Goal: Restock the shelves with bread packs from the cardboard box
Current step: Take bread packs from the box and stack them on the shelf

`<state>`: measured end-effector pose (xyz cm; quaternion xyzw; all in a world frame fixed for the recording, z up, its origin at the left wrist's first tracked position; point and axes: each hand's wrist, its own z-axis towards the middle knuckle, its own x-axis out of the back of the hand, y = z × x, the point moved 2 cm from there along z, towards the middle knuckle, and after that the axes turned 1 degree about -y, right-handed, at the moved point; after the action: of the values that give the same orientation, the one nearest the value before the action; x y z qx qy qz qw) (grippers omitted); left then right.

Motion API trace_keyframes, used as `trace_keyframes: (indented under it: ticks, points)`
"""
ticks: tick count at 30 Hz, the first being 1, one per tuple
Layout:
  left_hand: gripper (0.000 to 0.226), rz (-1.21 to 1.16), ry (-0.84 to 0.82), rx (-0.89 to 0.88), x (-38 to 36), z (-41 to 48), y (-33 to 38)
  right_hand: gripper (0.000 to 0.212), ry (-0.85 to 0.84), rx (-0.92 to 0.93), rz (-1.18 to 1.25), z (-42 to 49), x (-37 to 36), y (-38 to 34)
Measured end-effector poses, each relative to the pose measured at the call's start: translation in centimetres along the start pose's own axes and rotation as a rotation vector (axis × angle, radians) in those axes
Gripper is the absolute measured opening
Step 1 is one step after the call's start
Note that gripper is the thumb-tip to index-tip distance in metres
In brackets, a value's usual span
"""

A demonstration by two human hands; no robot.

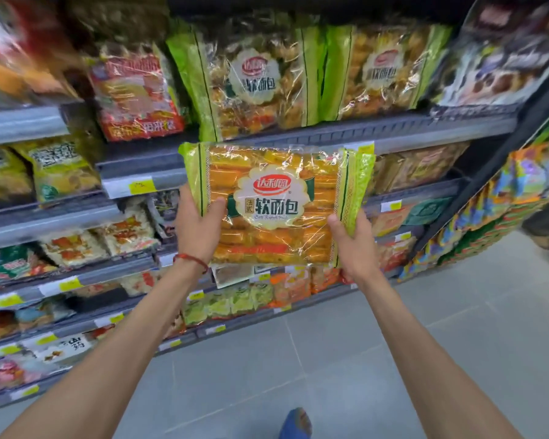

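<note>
I hold a large bread pack (276,204), green-edged with an orange middle and a white label, upright in front of the shelves. My left hand (197,228) grips its left edge, thumb on the front. My right hand (352,245) grips its lower right edge. Two matching bread packs (254,80) (384,71) stand side by side on the upper shelf (393,129), just above the held pack. The cardboard box is out of view.
Several shelf rows (76,274) of snack bags with yellow price tags run down the left. A red pack (137,93) stands left of the bread packs, a dark pack (501,58) to their right. Grey tiled floor (298,359) lies below; a blue shoe (297,424) shows at the bottom.
</note>
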<state>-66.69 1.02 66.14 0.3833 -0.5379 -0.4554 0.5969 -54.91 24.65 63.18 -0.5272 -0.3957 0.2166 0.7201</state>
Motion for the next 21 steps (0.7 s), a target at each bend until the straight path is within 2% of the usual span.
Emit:
trace_keyframes:
  ticks: [3, 8, 11, 13, 16, 17, 20, 21]
  points:
    - [0.073, -0.021, 0.049, -0.02, -1.7, 3.5, 1.7, 0.043, -0.013, 0.042, -0.037, 5.0, 0.4, -1.2]
    - [0.039, -0.045, 0.139, -0.062, -3.5, 9.0, 4.2, 0.048, -0.056, 0.097, -0.03, 11.9, 0.2, -3.8]
    - [0.047, -0.056, 0.175, -0.066, -4.3, 12.2, 5.5, 0.044, -0.058, 0.132, -0.014, 16.1, -0.5, -5.1]
    - [0.07, -0.066, 0.194, -0.053, -4.9, 14.4, 6.0, 0.043, -0.06, 0.128, 0.0, 18.7, -1.0, -6.0]
    - [0.079, -0.075, 0.218, -0.041, -5.8, 17.5, 6.9, 0.062, -0.073, 0.17, 0.009, 22.6, -2.1, -7.8]
    - [0.075, -0.098, 0.245, -0.058, -6.0, 18.7, 7.0, 0.069, -0.078, 0.175, 0.016, 24.0, -2.5, -8.2]
    - [0.037, -0.151, 0.337, -0.056, -6.2, 21.5, 7.3, 0.07, -0.108, 0.143, 0.026, 27.7, -3.5, -9.3]
    - [0.033, -0.162, 0.363, -0.063, -6.2, 22.3, 7.3, 0.073, -0.116, 0.144, 0.018, 28.8, -3.8, -9.3]
